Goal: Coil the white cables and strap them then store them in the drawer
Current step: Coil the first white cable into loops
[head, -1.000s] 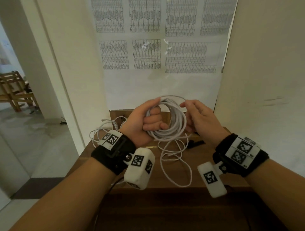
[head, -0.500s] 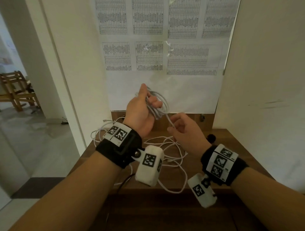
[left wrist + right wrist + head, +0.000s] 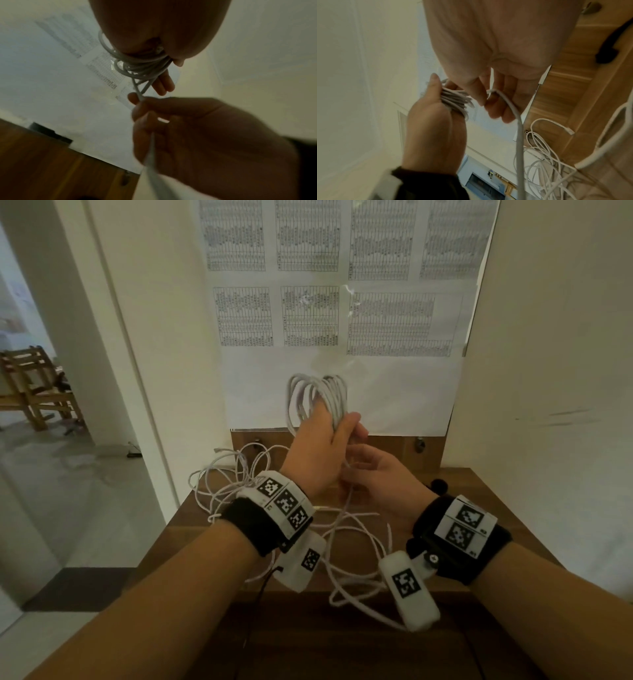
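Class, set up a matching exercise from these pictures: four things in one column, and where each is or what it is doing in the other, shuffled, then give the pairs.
1. left hand
2. right hand
3. loose white cable
4. printed sheets

A. on the wall
B. grips the coil
C. sprawled on the wooden table
D. pinches one strand

Pairs: 1-B, 2-D, 3-C, 4-A

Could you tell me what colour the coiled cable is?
White; the coiled cable shows best in the head view.
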`<state>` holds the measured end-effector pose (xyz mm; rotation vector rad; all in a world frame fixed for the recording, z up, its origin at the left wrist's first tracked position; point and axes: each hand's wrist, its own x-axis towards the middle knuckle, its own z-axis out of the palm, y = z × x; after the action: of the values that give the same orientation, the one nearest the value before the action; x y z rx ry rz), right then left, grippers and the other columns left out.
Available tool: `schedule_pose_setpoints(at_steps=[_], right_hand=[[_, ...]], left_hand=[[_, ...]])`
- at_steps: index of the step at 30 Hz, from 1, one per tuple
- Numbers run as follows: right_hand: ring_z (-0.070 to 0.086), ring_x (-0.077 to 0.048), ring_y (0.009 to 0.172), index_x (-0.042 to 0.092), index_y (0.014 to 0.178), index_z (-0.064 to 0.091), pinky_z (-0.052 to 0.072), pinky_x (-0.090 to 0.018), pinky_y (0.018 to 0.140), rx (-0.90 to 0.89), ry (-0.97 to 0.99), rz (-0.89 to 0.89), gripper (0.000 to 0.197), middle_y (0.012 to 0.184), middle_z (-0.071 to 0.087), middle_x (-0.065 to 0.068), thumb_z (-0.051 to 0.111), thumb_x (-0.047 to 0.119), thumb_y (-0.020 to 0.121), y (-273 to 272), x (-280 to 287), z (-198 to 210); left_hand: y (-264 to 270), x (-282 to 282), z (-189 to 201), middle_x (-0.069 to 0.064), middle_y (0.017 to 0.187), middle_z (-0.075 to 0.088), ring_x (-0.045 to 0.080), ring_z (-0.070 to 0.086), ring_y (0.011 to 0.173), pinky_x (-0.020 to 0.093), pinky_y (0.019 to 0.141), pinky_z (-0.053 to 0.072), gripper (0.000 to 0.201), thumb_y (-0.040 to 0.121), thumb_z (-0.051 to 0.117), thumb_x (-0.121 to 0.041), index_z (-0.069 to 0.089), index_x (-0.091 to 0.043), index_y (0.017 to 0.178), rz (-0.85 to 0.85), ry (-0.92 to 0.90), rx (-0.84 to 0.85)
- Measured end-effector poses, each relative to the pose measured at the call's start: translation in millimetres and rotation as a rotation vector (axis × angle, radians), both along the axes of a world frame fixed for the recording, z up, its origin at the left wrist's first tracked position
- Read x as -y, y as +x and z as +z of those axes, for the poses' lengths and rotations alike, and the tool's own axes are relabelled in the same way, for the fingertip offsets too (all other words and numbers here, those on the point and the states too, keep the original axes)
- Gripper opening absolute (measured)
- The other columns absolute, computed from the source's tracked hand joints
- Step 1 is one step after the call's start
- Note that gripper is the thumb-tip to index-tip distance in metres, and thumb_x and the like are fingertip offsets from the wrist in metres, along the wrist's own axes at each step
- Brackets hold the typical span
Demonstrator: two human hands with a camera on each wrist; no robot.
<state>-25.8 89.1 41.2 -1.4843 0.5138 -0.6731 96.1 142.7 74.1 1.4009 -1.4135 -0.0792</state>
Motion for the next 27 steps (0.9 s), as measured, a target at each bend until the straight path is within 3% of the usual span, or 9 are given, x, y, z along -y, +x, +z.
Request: schedule_pose_setpoints(at_steps=[2,4,6,10,14,17,20,23,27], right_hand=[[0.061,-0.031,0.075,0.004,0.129,0.056,0.055,-0.055,0.085,-0.020,0.041,0.070,0.034,0.098,0.060,-0.022,0.055,-0.004,0.096,-1.5,-1.1,0.3],[0.062,-0.030,0.074,0.001,0.128,0.053,0.050,-0.063,0.091,-0.049,0.025,0.112,0.033,0.094,0.061,-0.019,0.053,-0.006,0.096,-3.4,-2.6,1.4],[0.064,-0.031,0.073,0.000,0.130,0.048,0.051,-0.064,0.089,-0.084,-0.038,0.114,0.040,0.095,0.063,-0.017,0.056,-0.011,0.092,-4.7,-5.9,3.4],[0.067,-0.039,0.089,0.001,0.125,0.046,0.054,-0.061,0.087,-0.168,-0.174,0.143,0.052,0.113,0.066,-0.026,0.072,-0.010,0.082,-13.5,-7.5,8.2],[0.068,-0.031,0.087,0.010,0.100,0.051,0.060,-0.047,0.083,-0.179,-0.143,0.155,0.034,0.103,0.070,-0.015,0.072,-0.009,0.082,-24.2,-5.4,7.4],[0.069,-0.031,0.085,0.011,0.097,0.051,0.058,-0.051,0.088,-0.158,-0.129,0.113,0.033,0.099,0.071,-0.012,0.077,0.000,0.081,-24.0,-10.0,7.9],[0.072,-0.034,0.093,0.010,0.104,0.051,0.056,-0.054,0.093,-0.199,-0.129,0.126,0.039,0.101,0.074,-0.014,0.081,0.010,0.079,-21.3,-16.2,5.7],[0.074,-0.028,0.097,0.009,0.115,0.049,0.058,-0.043,0.093,-0.256,-0.066,0.145,0.037,0.104,0.076,-0.014,0.074,0.015,0.088,-18.8,-25.8,0.9],[0.073,-0.018,0.101,0.020,0.131,0.047,0.057,-0.042,0.094,-0.423,-0.109,0.138,0.060,0.118,0.072,-0.004,0.075,0.042,0.084,-20.9,-39.0,2.9]], left_hand=[[5.0,2.8,-6.3,-0.009,0.079,0.066,0.005,0.066,0.069,0.011,0.058,0.045,0.024,0.101,0.050,-0.028,0.056,-0.006,0.109,0.056,0.082,0.194],[6.2,4.0,-11.0,0.000,0.082,0.063,0.019,0.065,0.074,0.023,0.061,0.049,0.028,0.100,0.051,-0.033,0.055,-0.007,0.110,0.119,0.150,0.381],[5.5,1.3,-11.6,0.010,0.091,0.066,0.026,0.064,0.081,0.033,0.066,0.050,0.036,0.101,0.049,-0.037,0.050,-0.005,0.118,0.180,0.184,0.496],[9.0,-7.8,-10.8,0.017,0.104,0.066,0.030,0.060,0.098,0.023,0.071,0.031,0.044,0.105,0.040,-0.037,0.045,0.000,0.128,0.234,0.202,0.690],[13.2,-9.2,-13.9,0.015,0.094,0.066,0.031,0.062,0.083,0.030,0.065,0.034,0.047,0.103,0.039,-0.039,0.046,-0.001,0.129,0.195,0.205,0.715],[14.5,-4.1,-15.6,0.010,0.083,0.067,0.029,0.063,0.070,0.035,0.058,0.044,0.046,0.102,0.038,-0.042,0.045,-0.005,0.127,0.210,0.224,0.731],[14.4,-1.1,-13.7,0.006,0.078,0.064,0.028,0.064,0.068,0.032,0.056,0.039,0.043,0.103,0.037,-0.042,0.045,-0.007,0.127,0.257,0.210,0.780],[13.2,-1.2,-11.9,0.006,0.075,0.062,0.026,0.061,0.065,0.030,0.053,0.033,0.047,0.105,0.035,-0.043,0.043,-0.005,0.132,0.335,0.230,0.844],[20.9,3.1,-7.6,-0.007,0.061,0.042,0.014,0.043,0.051,0.028,0.048,0.030,0.051,0.105,0.030,-0.044,0.039,-0.004,0.136,0.433,0.236,0.775]])
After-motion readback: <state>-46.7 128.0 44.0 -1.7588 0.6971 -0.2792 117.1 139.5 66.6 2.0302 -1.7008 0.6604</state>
